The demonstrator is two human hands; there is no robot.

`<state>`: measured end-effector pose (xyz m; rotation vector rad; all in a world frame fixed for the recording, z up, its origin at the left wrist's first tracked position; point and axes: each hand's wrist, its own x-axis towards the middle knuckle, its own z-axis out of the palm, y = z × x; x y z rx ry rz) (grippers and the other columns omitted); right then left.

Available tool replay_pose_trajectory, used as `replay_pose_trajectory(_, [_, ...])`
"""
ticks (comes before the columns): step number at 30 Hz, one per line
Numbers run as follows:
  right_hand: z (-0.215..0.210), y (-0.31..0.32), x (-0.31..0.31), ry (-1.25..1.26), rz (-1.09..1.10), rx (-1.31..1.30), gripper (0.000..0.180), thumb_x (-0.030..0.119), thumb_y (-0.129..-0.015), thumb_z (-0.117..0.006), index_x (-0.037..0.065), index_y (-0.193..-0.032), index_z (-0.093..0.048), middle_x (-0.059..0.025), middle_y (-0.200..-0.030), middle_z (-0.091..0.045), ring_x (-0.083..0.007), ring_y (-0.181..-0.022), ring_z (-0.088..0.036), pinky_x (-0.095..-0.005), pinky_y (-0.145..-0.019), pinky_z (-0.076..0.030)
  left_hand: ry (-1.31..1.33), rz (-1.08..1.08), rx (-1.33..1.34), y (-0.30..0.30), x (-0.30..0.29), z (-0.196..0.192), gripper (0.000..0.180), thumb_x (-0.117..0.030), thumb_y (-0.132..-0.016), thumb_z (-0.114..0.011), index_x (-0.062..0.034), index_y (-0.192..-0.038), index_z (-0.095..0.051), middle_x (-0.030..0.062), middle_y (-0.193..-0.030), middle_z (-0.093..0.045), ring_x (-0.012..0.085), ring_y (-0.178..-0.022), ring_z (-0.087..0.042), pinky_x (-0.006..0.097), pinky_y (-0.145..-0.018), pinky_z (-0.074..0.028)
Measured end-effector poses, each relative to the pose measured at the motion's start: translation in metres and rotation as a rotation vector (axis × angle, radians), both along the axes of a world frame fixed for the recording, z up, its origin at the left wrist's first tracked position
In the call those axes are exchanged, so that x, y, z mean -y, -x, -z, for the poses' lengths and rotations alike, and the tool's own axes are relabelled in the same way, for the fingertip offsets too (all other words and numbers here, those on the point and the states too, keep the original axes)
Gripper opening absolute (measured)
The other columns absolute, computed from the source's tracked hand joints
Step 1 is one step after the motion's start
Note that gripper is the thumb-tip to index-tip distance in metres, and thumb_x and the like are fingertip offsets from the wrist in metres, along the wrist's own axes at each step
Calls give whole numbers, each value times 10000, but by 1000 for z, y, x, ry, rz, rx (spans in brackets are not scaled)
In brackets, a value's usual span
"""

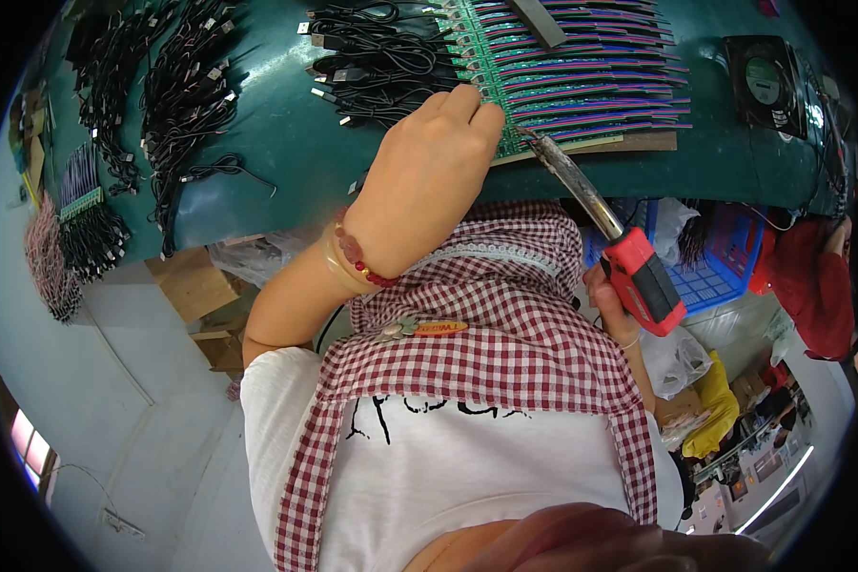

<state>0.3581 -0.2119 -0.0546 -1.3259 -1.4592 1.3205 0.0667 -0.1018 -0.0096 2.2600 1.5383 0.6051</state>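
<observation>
My left hand (429, 172) is closed in a pinch at the near left edge of a row of green circuit boards (477, 43). What its fingertips grip is hidden beneath the fingers. My right hand (612, 303) is wrapped round the red and black handle of a soldering iron (643, 281). The iron's metal tip points up and left, close to the near end of the boards, just right of my left fingers. Black USB cables (381, 62) run out to the left of the boards. Ribbons of multicoloured wires (601, 86) stretch to the right.
A grey bar (539, 21) lies across the wires. More bundles of black cables (186, 95) cover the green table (276, 124) at left. At right sits a black device with a round dial (763, 81). A blue crate (720, 257) stands below the table edge.
</observation>
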Motion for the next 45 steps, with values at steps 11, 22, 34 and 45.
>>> replay_pose_trajectory(11, [2, -4, 4, 45, 17, 12, 235, 102, -761, -724, -13, -954, -653, -90, -816, -627, -182, -673, -607, -284, -599, -481, 13, -23, -13, -1, 1, -1, 98, -69, -802, -640, -17, -835, -564, 120, -783, -525, 300, -732, -573, 391, -643, -482])
replay_pose_trajectory(22, [6, -9, 5, 59, -104, 91, 222, 168, -773, -742, 7, -894, -648, -78, -769, -598, -184, -642, -594, -280, -557, -451, -4, -10, -46, 0, -2, -5, 99, -77, -786, -654, -29, -827, -579, 98, -781, -526, 281, -748, -575, 378, -645, -485])
replay_pose_trajectory(34, [-5, 5, 5, 95, 20, 21, 224, 131, -747, -734, -1, -909, -650, -81, -793, -612, -180, -661, -600, -287, -577, -464, 5, 9, -62, 2, -5, -5, 96, -94, -785, -657, -51, -841, -591, 86, -780, -529, 275, -750, -578, 380, -636, -484])
replay_pose_trajectory(45, [-4, 5, 3, -2, 1, -69, 314, 198, -843, -661, -4, -1058, -553, -56, -701, -551, -148, -583, -510, -281, -545, -403, -13, 3, -85, 0, -4, -5, 91, -96, -789, -650, -50, -827, -582, 83, -771, -527, 267, -745, -580, 375, -636, -489])
